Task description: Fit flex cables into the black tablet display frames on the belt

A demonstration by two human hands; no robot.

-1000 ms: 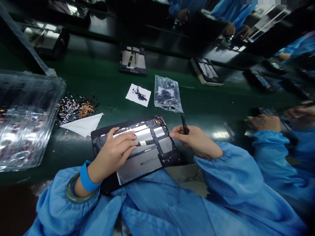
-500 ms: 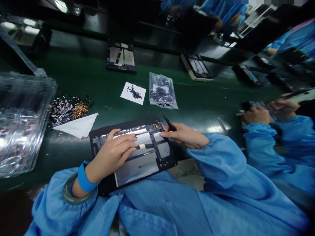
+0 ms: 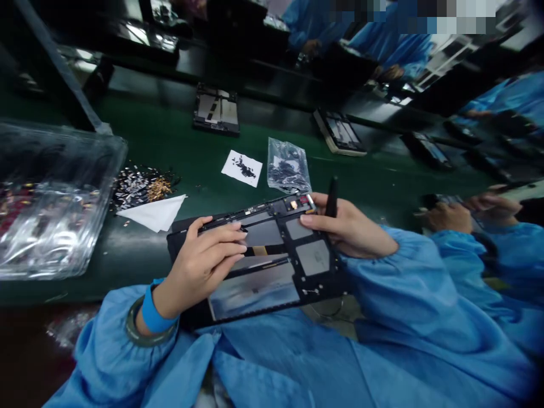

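An opened tablet (image 3: 272, 292), its silvery battery panels and black frame showing, lies in front of me, tilted. My left hand (image 3: 208, 258) rests over its left part, fingers stretched across the inside and thumb by the upper edge. Something small and dark shows at its fingertips, too small to name. At the upper right corner, my right hand (image 3: 352, 226) grips the tablet, thumb on its face. A slim black tool (image 3: 332, 198) stands up from this hand; its lower end is hidden. Near that thumb sits a small camera part (image 3: 294, 205).
Beyond the tablet lie a paper with black bits (image 3: 242, 168) and a clear bag (image 3: 289, 165). Left are a pile of small parts (image 3: 142, 187), a white cloth (image 3: 155, 214) and clear trays (image 3: 51, 226). More tablets (image 3: 216, 110) stand farther back. A co-worker's hands (image 3: 450, 216) are at right.
The tablet's right side has come up closer to me. My right hand now grips its corner, and the black tool points more upright. The whole view has shifted slightly.
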